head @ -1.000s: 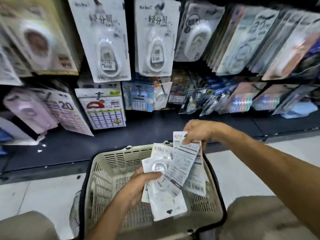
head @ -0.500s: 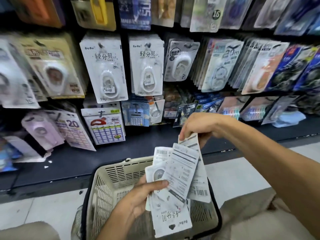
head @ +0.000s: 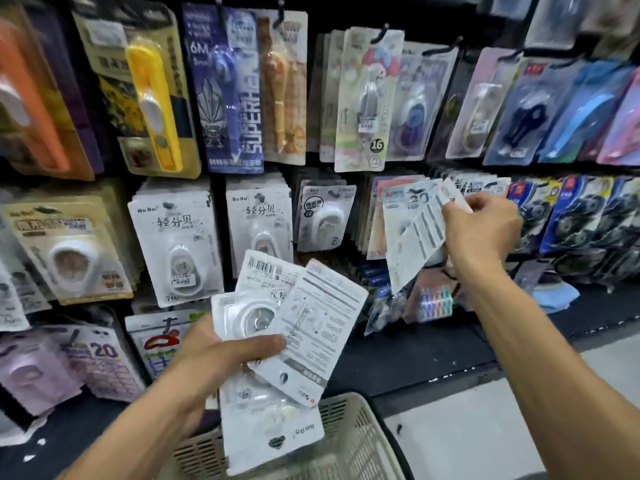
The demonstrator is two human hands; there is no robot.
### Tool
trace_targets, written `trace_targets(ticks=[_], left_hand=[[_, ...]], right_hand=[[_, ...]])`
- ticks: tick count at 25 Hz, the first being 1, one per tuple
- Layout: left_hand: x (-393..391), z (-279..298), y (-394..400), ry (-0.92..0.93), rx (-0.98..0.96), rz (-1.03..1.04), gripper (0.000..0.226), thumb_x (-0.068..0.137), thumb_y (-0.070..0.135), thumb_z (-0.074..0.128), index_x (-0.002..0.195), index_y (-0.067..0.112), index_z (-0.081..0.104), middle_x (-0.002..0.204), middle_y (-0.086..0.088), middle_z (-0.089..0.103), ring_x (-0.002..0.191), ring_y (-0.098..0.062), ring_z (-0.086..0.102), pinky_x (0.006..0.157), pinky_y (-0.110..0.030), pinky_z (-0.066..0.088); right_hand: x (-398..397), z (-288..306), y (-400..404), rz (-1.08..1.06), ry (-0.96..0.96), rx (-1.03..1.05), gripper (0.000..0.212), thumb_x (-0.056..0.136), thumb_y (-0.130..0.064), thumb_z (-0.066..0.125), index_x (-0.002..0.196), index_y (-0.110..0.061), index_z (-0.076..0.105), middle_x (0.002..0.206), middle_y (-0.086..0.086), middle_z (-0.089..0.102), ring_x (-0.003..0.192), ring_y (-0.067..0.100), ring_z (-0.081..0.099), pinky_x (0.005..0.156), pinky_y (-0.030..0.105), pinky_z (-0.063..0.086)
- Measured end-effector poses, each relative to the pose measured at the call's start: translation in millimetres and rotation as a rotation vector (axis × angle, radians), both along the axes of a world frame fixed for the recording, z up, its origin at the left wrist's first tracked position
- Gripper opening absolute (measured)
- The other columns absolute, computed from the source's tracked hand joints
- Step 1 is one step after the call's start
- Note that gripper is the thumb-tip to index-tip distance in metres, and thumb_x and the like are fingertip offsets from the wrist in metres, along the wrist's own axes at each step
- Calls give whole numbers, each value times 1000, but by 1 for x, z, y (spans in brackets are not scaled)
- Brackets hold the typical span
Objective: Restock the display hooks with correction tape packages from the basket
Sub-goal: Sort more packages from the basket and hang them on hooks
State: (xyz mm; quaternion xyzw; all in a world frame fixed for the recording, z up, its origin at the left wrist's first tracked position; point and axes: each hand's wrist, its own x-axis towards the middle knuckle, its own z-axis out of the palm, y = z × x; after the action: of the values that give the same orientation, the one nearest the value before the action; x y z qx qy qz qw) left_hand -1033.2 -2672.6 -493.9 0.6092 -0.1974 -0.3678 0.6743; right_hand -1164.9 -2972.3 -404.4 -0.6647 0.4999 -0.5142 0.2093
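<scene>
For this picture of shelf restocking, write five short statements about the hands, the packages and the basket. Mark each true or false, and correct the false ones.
1. The left hand holds a fan of several packages. True.
2. The right hand holds nothing. False: it pinches a package raised toward the hooks.
3. The basket is beige. True.
4. Both hands are inside the basket. False: both are above it, in front of the display.
5. The package in the right hand shows its printed back. True.

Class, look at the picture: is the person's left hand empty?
No: the left hand grips a fanned stack of white correction tape packages above the basket.
</scene>
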Motion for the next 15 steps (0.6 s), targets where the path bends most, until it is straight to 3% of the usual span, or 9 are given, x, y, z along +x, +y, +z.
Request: trace_targets(ticks=[3,5,7,10,12,15], left_hand=[[8,25,1,-107,1,-24,71,45,13,93,111,16,67,97,-13,80,84,-36,78,68,-44,64],[11,32,-1,-111,-19,-13,68,46,11,92,110,14,68,96,-15,80,83,-37,78,61,-38,64],[12,36,-8,-112,-30,-9,66,49,10,91,111,13,68,97,-17,79,84,-38,78,65,-41,64],[12,37,-18,-113,-47,11,63,51,9,88,111,11,66,95,-18,79,81,-39,77,64,-44,65],[11,39,-24,-109,-59,24,64,50,11,88,110,11,67,93,-18,79,79,-40,77,60,-43,64],[8,40,-32,-115,-83,29,66,48,12,89,111,8,68,94,-18,79,79,-41,77,58,-43,63]], right_hand=[[15,7,-9,-94,21,-154,31,83,-15,58,54,-14,44,54,4,43,50,19,33,43,28,22],[30,0,-14,-56,124,-220,25,92,-16,54,70,-7,63,77,12,58,65,27,46,52,31,37],[43,-10,-15,39,251,-238,22,98,-18,56,92,-3,70,99,12,61,82,31,57,70,43,53],[49,-17,-17,102,383,-303,19,99,-21,58,99,-4,66,97,6,50,84,29,55,73,38,47],[50,-16,-17,101,466,-323,25,99,-26,56,107,-3,64,102,9,53,86,30,57,71,36,42],[52,-14,-16,72,582,-300,35,96,-32,54,115,-4,63,113,13,57,97,31,56,78,40,47]])
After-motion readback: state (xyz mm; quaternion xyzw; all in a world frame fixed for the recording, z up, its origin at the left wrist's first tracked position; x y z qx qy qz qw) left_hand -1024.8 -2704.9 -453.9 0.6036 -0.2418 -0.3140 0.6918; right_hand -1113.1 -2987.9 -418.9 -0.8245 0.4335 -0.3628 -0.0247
